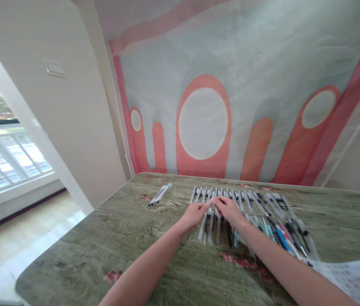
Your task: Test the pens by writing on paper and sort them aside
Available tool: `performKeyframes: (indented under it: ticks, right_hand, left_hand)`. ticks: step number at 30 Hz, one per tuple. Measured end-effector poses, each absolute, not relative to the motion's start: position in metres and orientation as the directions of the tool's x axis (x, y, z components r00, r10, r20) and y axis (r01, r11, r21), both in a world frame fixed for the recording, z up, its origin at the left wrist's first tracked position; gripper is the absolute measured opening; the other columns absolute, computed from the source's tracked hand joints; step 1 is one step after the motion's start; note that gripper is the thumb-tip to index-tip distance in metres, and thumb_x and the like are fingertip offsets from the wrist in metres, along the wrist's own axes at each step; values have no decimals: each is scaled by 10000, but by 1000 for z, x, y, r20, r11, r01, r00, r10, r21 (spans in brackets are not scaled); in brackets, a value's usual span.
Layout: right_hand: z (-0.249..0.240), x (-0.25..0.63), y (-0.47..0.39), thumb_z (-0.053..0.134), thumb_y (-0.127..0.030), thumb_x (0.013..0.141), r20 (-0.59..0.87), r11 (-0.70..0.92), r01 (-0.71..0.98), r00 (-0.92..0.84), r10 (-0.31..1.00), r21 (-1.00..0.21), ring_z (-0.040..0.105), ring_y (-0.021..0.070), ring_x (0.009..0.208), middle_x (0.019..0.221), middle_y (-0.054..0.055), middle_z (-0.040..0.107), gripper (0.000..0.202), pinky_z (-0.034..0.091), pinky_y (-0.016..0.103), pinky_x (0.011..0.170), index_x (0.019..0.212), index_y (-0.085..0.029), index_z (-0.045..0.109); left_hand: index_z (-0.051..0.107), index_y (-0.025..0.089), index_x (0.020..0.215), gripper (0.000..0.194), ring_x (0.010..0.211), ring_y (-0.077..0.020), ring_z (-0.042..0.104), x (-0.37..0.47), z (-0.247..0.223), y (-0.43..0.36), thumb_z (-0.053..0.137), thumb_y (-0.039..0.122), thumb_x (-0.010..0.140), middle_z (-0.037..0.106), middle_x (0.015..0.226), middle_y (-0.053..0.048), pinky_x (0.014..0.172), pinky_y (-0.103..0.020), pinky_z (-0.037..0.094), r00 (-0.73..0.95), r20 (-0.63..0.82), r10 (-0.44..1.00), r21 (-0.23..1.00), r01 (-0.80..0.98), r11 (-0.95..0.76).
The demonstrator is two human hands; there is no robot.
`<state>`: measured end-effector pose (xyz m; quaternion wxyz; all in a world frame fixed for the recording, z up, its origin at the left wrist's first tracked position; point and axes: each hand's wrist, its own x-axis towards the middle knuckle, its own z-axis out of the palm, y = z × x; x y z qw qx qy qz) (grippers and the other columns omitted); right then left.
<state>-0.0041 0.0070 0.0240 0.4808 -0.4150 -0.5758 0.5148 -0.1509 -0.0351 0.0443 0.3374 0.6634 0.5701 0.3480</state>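
Observation:
My left hand (195,212) and my right hand (227,208) meet over the rows of pens, fingertips closed together on something small and pale that I cannot make out. Behind them runs a long row of clear pens with black parts (247,199). Just in front of my hands is a second, shorter row (210,227), partly covered by my right hand and forearm. Coloured pens, one of them blue (282,239), lie in a cluster to the right of my right forearm.
A few pale pens (161,194) lie apart at the back left of the wood-patterned table (129,238). Printed white paper (355,276) is at the right front edge. A patterned sheet (250,72) hangs behind the table.

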Motion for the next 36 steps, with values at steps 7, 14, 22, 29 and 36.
performKeyframes:
  ticks: [7, 14, 22, 29, 36]
  right_hand:
    - [23, -2, 7, 524, -500, 680, 117, 130, 52, -198, 973, -990, 357, 73, 398, 454, -46, 440, 358, 289, 204, 409, 683, -148, 591]
    - [28, -8, -3, 490, -469, 722, 215, 267, 168, -273, 938, -949, 379, 82, 445, 488, -37, 463, 353, 300, 204, 447, 695, -137, 606]
    - [22, -8, 2, 464, -454, 731, 190, 226, 164, -210, 959, -960, 470, 111, 518, 669, 14, 572, 363, 368, 219, 478, 846, -141, 608]
    - [24, -8, 0, 470, -443, 721, 155, 175, 108, -171, 973, -979, 443, 108, 482, 592, 5, 540, 380, 347, 209, 431, 902, -135, 601]
    - [22, -8, 2, 475, -437, 716, 152, 168, 89, -162, 975, -982, 450, 94, 486, 714, 27, 575, 367, 351, 205, 428, 894, -144, 606]
  left_hand:
    - [558, 105, 930, 396, 738, -138, 527, -158, 42, -28, 578, 393, 659, 597, 829, -50, 672, -237, 394, -87, 169, 982, 857, 506, -103]
    - [628, 115, 835, 312, 713, -133, 544, -161, 42, -26, 549, 372, 678, 626, 762, -38, 647, -216, 398, 108, 230, 967, 826, 505, -253]
    - [635, 111, 720, 275, 594, -115, 511, -175, 25, -15, 530, 359, 665, 577, 603, 4, 540, -195, 345, 7, 167, 986, 683, 720, -121]
    - [624, 132, 684, 221, 604, -137, 532, -173, 18, -10, 505, 318, 675, 584, 601, -24, 558, -207, 350, -52, 112, 992, 515, 857, -13]
    - [619, 136, 683, 308, 610, -163, 548, -167, 13, -9, 473, 408, 701, 590, 627, -65, 568, -227, 358, -65, 125, 990, 440, 898, 3]
